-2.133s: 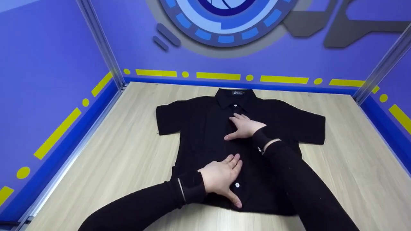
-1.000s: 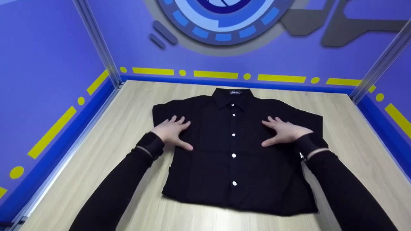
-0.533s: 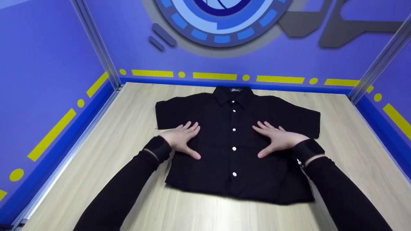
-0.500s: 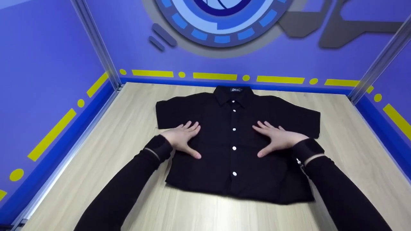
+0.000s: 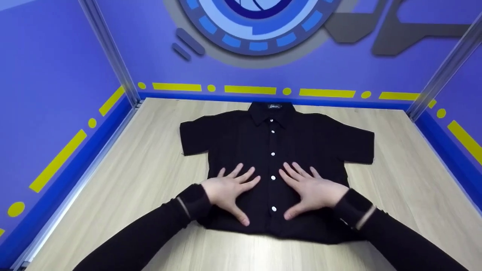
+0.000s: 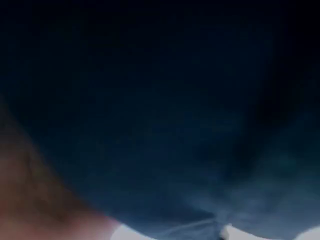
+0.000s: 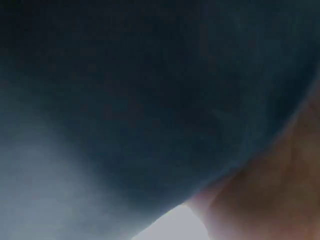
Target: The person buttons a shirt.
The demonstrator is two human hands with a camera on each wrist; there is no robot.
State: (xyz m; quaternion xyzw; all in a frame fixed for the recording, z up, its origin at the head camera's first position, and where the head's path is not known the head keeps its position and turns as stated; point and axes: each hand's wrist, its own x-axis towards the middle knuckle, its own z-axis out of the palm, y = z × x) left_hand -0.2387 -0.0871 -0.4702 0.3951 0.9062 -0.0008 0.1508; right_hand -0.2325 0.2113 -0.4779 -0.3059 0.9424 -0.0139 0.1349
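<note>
A black short-sleeved shirt [image 5: 256, 146] with white buttons down its front lies face up, its collar [image 5: 271, 113] toward the back wall. My left hand [image 5: 229, 192] rests on the lower left of the shirt front, fingers spread and straight. On the other side of the button row, my right hand [image 5: 312, 190] lies the same way with its thumb out. Dark cloth [image 6: 150, 110] fills most of the left wrist view, with a blurred bit of skin at the lower left. The right wrist view likewise shows dark cloth [image 7: 150, 100], close and blurred.
The shirt lies on a light wood-grain table [image 5: 143, 150]. Blue panels with yellow marks enclose it at the back [image 5: 211, 71] and both sides. Metal posts [image 5: 113, 49] stand at the two back corners.
Both hands first lay near the shirt's middle, then moved apart to its sides. Since half a second ago they have slid down toward the hem and closer to the button row.
</note>
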